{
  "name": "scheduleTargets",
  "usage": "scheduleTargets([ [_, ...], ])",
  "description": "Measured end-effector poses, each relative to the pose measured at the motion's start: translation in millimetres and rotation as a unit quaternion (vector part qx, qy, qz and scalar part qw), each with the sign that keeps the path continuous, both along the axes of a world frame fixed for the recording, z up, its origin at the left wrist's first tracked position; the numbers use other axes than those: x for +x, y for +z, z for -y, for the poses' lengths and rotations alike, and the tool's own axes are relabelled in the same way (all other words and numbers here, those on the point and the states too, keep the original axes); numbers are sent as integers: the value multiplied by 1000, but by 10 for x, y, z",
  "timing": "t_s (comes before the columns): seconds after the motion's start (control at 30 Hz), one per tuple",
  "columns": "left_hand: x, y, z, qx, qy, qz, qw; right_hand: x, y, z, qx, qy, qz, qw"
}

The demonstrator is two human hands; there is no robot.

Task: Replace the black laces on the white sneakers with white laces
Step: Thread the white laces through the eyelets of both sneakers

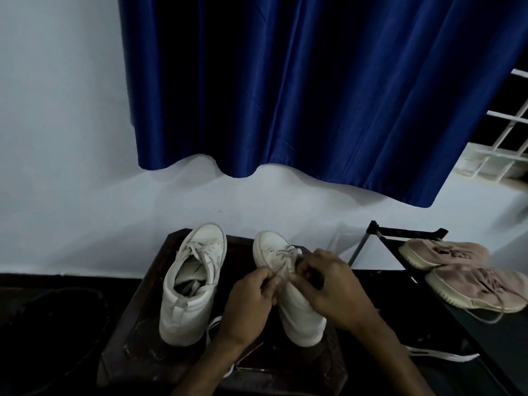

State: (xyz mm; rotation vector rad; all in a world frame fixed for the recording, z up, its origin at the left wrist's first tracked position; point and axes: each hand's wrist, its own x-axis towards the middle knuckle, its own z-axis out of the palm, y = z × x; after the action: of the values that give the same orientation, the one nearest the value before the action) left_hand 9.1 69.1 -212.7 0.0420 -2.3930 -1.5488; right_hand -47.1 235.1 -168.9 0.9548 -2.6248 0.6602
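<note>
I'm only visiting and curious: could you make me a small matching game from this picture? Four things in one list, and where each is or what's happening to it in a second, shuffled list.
Things
1. left white sneaker
2. right white sneaker
3. pink sneakers
4. blue curtain

Places or states
A. lying on the black rack
B. hanging in front of the wall
C. standing untouched on the dark stool
D. its white lace pinched by the left hand and the right hand

Pairs: 1-C, 2-D, 3-A, 4-B
</note>
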Motion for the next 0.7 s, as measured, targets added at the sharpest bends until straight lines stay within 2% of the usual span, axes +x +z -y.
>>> scheduleTargets([
  [0.07, 123, -4, 39, -38, -35, 32, 998, 9, -62, -28, -27, -27, -7, 999],
  [0.17, 346, 8, 173, -134, -96, 145, 976, 60, -119, -13, -68, -50, -2, 996],
  [0.27, 443, 80, 265, -204, -94, 199, 954, 96, -140, 17, -100, -59, 23, 993],
  [0.33, 411, 138, 237, -266, -43, 161, 950, 109, -164, 35, -110, -55, 30, 992],
  [0.4, 303, 190, 138, -292, 13, 78, 953, 120, -174, 42, -112, -54, 33, 992],
  [0.47, 149, 211, 38, -258, 40, 18, 965, 127, -167, 65, -108, -49, 35, 992],
  [0.6, -61, 234, -92, -207, 35, -44, 977, 119, -121, 72, -101, -44, 32, 993],
  [0.7, 55, 131, 21, -134, -50, -53, 988, 123, -126, 54, -101, -49, 35, 993],
])
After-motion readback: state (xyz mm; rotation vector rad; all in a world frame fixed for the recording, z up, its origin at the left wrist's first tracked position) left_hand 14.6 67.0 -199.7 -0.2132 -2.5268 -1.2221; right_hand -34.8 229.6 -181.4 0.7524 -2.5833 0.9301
